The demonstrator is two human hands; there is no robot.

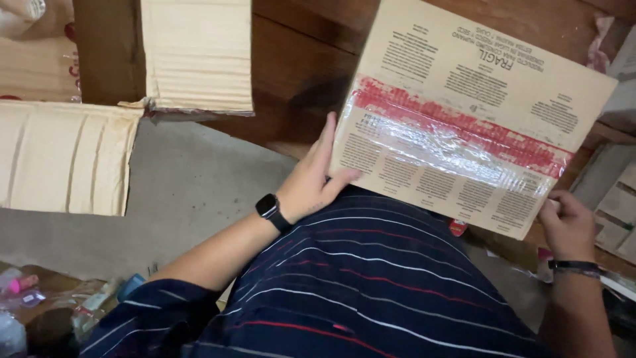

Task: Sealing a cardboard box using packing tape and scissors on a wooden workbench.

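I hold a tan cardboard box (pixel 457 99) in front of my chest, its printed face toward me. A strip of clear tape over a red band crosses that face. My left hand (pixel 317 176), with a black watch on its wrist, grips the box's left lower edge, thumb on the front and fingers along the side. My right hand (pixel 567 222), with a dark bracelet on its wrist, holds the box's lower right corner. My dark striped shirt (pixel 358 285) fills the bottom of the view.
An open cardboard box (pixel 63 156) with spread flaps lies at the left on a grey floor (pixel 192 192). A brown wooden surface (pixel 298 59) runs behind. Small bottles and packets (pixel 26 292) sit at the lower left; flat cartons (pixel 616 212) lie at the right.
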